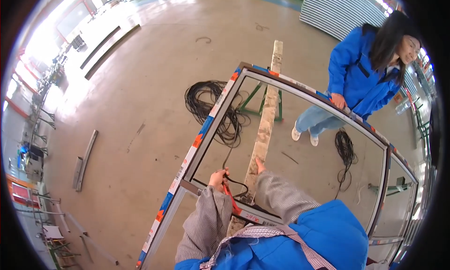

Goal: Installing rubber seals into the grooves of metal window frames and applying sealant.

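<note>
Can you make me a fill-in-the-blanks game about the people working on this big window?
1. The left hand holds a tool with a ____ handle.
2. The right hand presses on the ____ pane of the window frame.
3. The co-worker across the frame wears a ____ jacket.
4. A coil of ____ cord lies on the floor.

Missing words: red; glass; blue; black

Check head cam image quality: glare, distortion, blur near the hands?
Head view: blown-out glare from the windows upper left; fisheye bends the window frame and blacks out the corners; left hand with red tool and right hand are sharp enough, evenly lit, with only faint shadows.
</note>
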`<state>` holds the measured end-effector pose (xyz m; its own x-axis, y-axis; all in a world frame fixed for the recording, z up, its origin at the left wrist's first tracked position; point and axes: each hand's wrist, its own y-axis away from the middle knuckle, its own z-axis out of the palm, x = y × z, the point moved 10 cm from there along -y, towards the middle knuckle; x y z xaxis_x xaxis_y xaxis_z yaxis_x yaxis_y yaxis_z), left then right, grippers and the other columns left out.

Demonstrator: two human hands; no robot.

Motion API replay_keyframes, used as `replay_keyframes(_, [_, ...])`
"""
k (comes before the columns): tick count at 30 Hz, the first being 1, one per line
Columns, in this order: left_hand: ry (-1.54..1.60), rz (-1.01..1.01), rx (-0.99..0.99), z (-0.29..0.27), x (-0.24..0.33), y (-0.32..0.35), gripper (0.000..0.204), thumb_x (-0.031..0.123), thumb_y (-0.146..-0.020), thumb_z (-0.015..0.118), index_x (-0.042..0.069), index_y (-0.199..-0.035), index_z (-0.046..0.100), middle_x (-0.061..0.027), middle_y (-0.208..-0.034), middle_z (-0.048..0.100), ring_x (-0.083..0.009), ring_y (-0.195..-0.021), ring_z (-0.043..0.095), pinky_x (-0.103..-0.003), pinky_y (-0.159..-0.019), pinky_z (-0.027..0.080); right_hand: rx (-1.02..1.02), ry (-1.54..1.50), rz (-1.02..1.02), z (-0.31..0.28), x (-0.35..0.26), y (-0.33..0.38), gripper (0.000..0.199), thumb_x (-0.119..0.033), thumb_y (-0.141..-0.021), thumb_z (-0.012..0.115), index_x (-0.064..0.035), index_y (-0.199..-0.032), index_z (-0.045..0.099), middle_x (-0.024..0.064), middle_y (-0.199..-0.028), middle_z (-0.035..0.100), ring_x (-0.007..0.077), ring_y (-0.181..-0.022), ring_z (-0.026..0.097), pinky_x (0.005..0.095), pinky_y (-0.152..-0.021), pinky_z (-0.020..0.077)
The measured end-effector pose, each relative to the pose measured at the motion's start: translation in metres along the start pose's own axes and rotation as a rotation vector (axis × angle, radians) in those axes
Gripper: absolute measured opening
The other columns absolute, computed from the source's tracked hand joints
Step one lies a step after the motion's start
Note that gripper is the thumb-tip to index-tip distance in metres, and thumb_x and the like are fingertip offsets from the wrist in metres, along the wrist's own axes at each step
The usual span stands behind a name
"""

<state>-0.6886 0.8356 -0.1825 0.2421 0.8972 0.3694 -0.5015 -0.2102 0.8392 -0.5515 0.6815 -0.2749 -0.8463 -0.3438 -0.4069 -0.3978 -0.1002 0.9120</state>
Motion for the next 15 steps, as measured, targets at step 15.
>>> replay_keyframes(15, [0.273,1.144,0.278,0.005,0.125,0.188,0.011,0.007,-0.089,0.04,0.009,-0.096,0.048,-0.0014,-0.07,0.05,-0.0036,-0.042,0.031,-0.018,-0.037,0.027,-0.05,-0.062,-0.184,-0.016,0.004,-0.055,0.068,-0.058,-0.078,0.053,-0.0088,-0.125,0.047,0.0044,-0.107,0.061,0.0152,-0.085,0.06,0.0277,-0.074,0.0467])
